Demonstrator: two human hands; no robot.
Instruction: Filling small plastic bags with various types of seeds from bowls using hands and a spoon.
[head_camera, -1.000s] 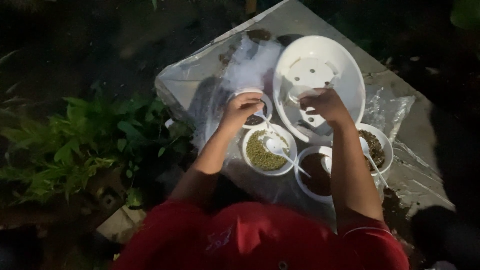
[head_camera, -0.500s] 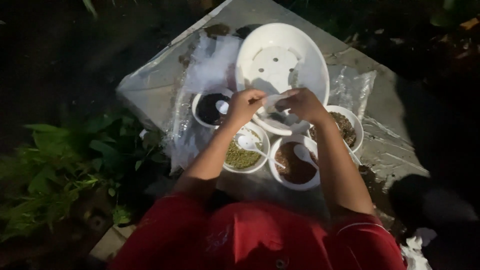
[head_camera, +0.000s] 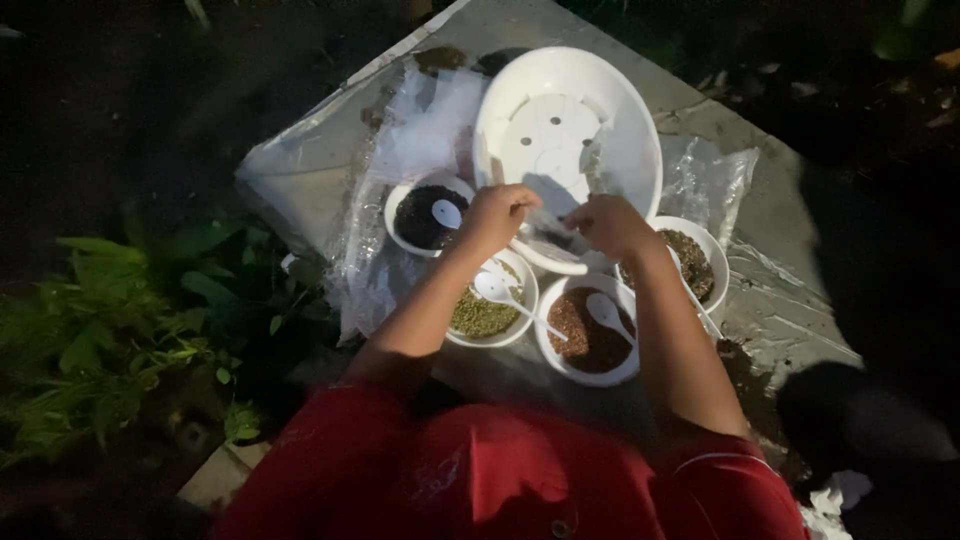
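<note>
A white oval planter pot (head_camera: 565, 130) with holes in its floor lies on a grey slab (head_camera: 790, 290). My left hand (head_camera: 497, 215) and my right hand (head_camera: 612, 225) meet at its near rim, fingers curled, close together. Whether they pinch something small is hidden by the fingers. Around them stand several small white bowls. One holds dark soil (head_camera: 420, 222) with a white spoon. Another holds greenish grit (head_camera: 482, 318) and a spoon (head_camera: 497, 288). A third holds brown grit (head_camera: 583, 340) and a spoon. A fourth with speckled mix (head_camera: 694, 262) stands beside my right wrist.
Clear plastic bags (head_camera: 405, 140) lie crumpled on the slab to the left of the pot, another sheet (head_camera: 712, 172) to its right. Loose dark soil (head_camera: 745, 365) lies near the slab's right edge. Green plants (head_camera: 120, 330) grow at the left. The surroundings are dark.
My left hand left the dark-soil bowl and came to the pot's near rim. My right hand drew back from inside the pot to meet it. The view shifted.
</note>
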